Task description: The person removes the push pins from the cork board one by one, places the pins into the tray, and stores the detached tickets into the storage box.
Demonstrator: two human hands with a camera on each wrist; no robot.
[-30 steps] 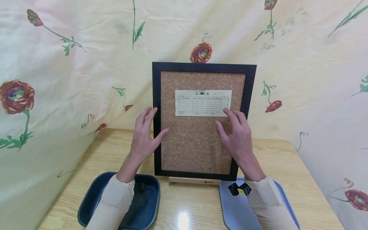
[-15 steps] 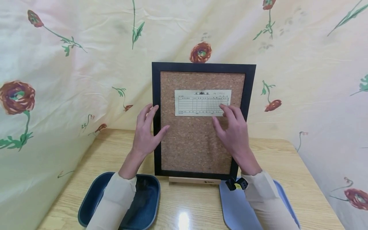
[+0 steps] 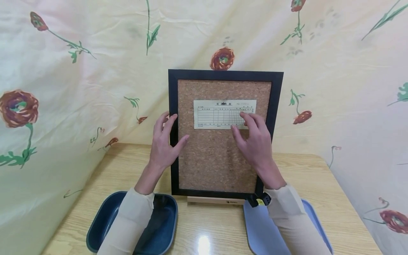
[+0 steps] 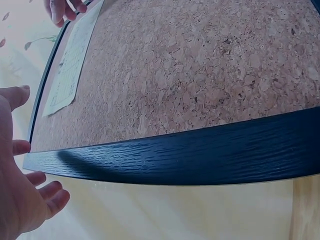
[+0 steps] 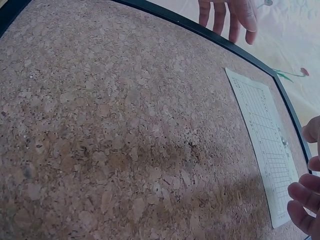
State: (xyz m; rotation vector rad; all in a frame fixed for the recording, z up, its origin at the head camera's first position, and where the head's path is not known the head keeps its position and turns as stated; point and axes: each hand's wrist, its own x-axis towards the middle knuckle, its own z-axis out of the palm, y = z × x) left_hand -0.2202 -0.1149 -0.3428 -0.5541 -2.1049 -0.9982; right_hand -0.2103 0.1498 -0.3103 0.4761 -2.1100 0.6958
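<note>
A cork board point(image 3: 220, 159) in a black frame point(image 3: 173, 159) stands upright on a wooden stand point(image 3: 215, 200). A printed paper form point(image 3: 213, 113) is fixed to its upper half. My left hand point(image 3: 164, 145) is at the frame's left edge with straight fingers and the thumb toward the cork; the left wrist view shows the hand point(image 4: 20, 200) a little apart from the frame point(image 4: 200, 155). My right hand point(image 3: 255, 141) lies over the form's lower right corner with relaxed fingers. In the right wrist view its fingertips point(image 5: 305, 195) hover beside the form point(image 5: 265, 145); contact is unclear.
A dark blue tray point(image 3: 162, 226) sits on the wooden table point(image 3: 207, 230) under my left forearm. A light blue tray point(image 3: 261, 230) sits under my right forearm. Flowered cloth point(image 3: 79, 88) hangs close behind and beside the board.
My right hand has moved up and left, from the cork below the form onto the form's lower right corner. My left hand has crept slightly up toward the frame's edge.
</note>
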